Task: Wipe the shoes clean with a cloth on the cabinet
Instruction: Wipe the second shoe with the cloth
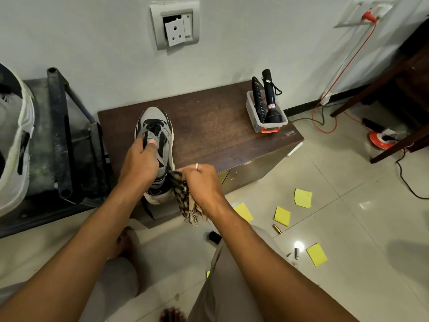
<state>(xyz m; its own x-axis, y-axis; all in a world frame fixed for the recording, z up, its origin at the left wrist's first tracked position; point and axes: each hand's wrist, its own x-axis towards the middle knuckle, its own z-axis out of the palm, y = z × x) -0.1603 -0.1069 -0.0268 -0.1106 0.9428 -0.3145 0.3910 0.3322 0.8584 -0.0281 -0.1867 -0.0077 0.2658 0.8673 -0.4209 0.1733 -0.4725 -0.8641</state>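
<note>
So I'm working on the grey sneaker (154,117) right now. It's sitting on the dark wood cabinet (220,135) near the left front corner, toe pointing at the wall and heel right at the near edge, with one black lace dangling over the front. My left hand (141,161) is gripping it from above around the tongue and laces, thumb pressing on top, so it isn't sliding while I'm rubbing. My right hand (202,180) is curling around a bunched-up patterned cloth (185,201), fringe hanging out below my fist, and I'm pressing it against the right side of the shoe down by the heel. My take: short firm strokes along the sole line are probably going to beat big swipes here. Turning the cloth to a fresh patch once it's picking up grime is worth it too, otherwise I'm just smearing dirt around. I'm also watching that lace so it isn't getting dragged under the cloth. The shoe itself is looking like a grey upper with a perforated toe, black overlays and a chunky whitish sole. The heel end is looking a bit dingy to me, though I can't tell for sure in this light. The other shoe (14,135) is waiting off to the left, well apart.
</note>
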